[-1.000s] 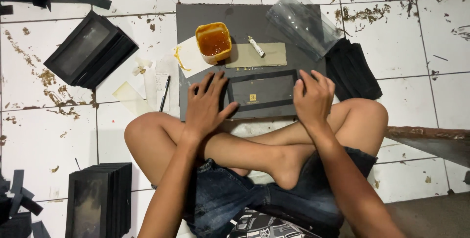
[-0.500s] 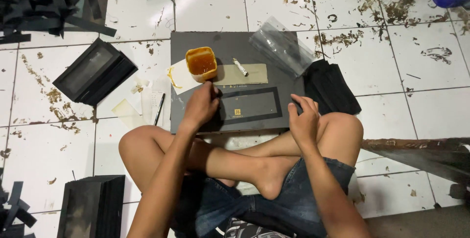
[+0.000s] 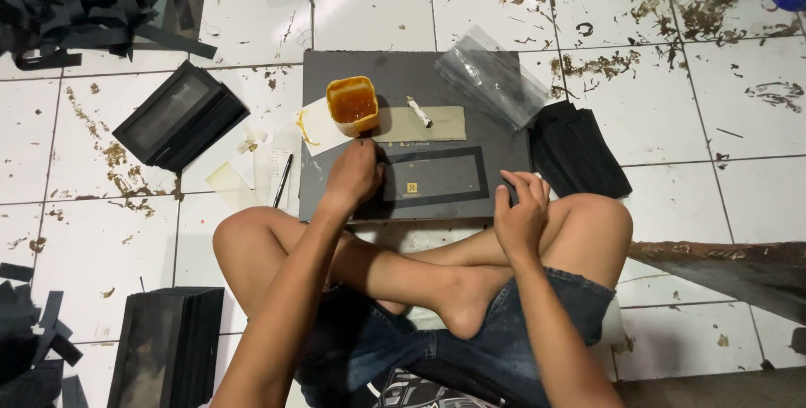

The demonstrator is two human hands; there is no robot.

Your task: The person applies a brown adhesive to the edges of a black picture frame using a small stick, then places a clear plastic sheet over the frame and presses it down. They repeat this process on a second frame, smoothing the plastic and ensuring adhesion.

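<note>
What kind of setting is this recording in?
Probably an informal home workshop for hand-assembling boxes: the person sits on a stained white tiled floor, with stacks of black box parts, black strip offcuts and an orange glue pot.

The person wears faded blue denim shorts (image 3: 537, 324) with a frayed hem — nothing else shows on the legs, and both feet are bare. Arms are bare too — no sleeves, watch or rings on the left hand (image 3: 354, 175) or right hand (image 3: 520, 217).

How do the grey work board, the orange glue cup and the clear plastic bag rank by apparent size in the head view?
Largest to smallest:
1. grey work board
2. clear plastic bag
3. orange glue cup
All lie on the floor at similar distance, so the order is safe.
</note>
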